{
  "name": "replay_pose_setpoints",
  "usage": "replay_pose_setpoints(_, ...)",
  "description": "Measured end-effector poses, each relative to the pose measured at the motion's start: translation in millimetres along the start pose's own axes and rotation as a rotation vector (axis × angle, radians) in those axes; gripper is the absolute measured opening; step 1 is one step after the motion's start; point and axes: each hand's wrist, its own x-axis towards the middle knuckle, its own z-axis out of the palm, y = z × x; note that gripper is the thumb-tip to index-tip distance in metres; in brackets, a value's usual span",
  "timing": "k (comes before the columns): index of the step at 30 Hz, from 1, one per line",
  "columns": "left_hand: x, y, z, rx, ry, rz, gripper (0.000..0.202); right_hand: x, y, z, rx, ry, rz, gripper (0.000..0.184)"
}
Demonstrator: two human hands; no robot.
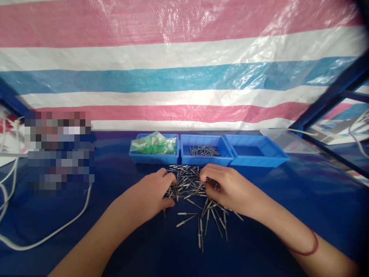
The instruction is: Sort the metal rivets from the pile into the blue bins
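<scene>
A loose pile of small metal rivets (190, 184) lies on the blue table cover in front of me. My left hand (154, 190) rests on the pile's left side, fingers curled down into the rivets. My right hand (226, 186) sits on the right side, fingers bent and closed over several rivets. More rivets (211, 223) are scattered toward me, below both hands. Behind the pile stand three blue trays: the left tray (135, 156) holds green plastic bags, the middle tray (221, 144) holds a few rivets, the right tray (259, 157) holds nothing.
A striped pink, white and blue tarp (184, 69) hangs behind the table. A white cable (57, 231) loops over the table's left side. Blue metal frame bars (325, 100) slant at the right. A clear plastic sheet (285, 138) lies behind the right tray.
</scene>
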Motion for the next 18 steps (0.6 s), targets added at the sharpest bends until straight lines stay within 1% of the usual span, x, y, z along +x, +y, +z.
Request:
replay_pose_setpoints(2, -1, 0, -1.4, -0.016, -0.022, -0.015, 0.026, -2, 4, -9, 0.003, 0.017, 0.017, 0.019)
replay_pose_setpoints(5, -2, -6, -0.6, -0.045, -0.011, 0.015, 0.038, -9, 10, -28, -0.038, 0.050, 0.044, 0.010)
replay_pose_setpoints(7, -3, -14, 4.5, -0.032, 0.063, 0.067, 0.048, -20, 16, -39, -0.091, 0.060, 0.067, 0.013)
replay_pose_setpoints(9, -4, -25, 13.7, -0.004, 0.173, 0.114, 0.055, -36, 21, -44, -0.142, 0.072, 0.076, 0.023)
replay_pose_setpoints(11, -5, -35, 25.3, 0.024, 0.272, 0.152, 0.066, -52, 24, -42, -0.173, 0.098, 0.082, 0.033)
replay_pose_setpoints(13, -4, -40, 36.3, 0.041, 0.308, 0.215, 0.077, -61, 24, -34, -0.192, 0.118, 0.081, 0.041)
replay_pose_setpoints(15, -1, -39, 44.1, 0.054, 0.301, 0.281, 0.081, -60, 19, -23, -0.204, 0.118, 0.036, 0.046)
replay_pose_setpoints(18, 4, -30, 48.8, 0.064, 0.250, 0.379, 0.079, -44, 9, -9, -0.242, 0.099, -0.098, 0.047)
